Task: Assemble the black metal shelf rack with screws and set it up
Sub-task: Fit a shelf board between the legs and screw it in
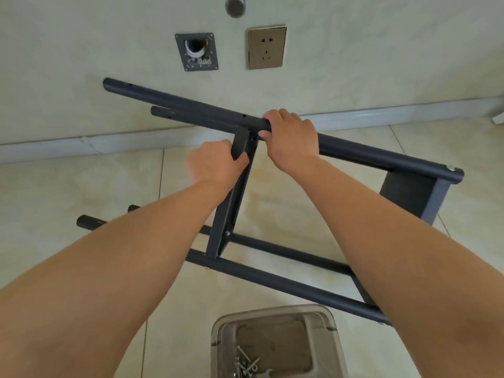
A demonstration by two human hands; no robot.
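The black metal shelf rack [275, 279] lies on its side on the tiled floor, its round posts running left to right. My right hand [291, 137] grips the upper post [177, 103] just beside a screw hole. My left hand [215, 165] holds the top end of a flat cross shelf [229, 214] where it meets that post. The shelf's lower end is screwed to the near posts. Another shelf panel [409, 195] sits at the rack's right end. Loose screws [245, 365] and a small wrench lie in a clear plastic container [272, 315] below my arms.
A wall with a brass socket plate [266, 47], an open junction box [196, 51] and a round metal fitting [235, 6] stands just behind the rack. A grey skirting board [81, 144] runs along the floor edge.
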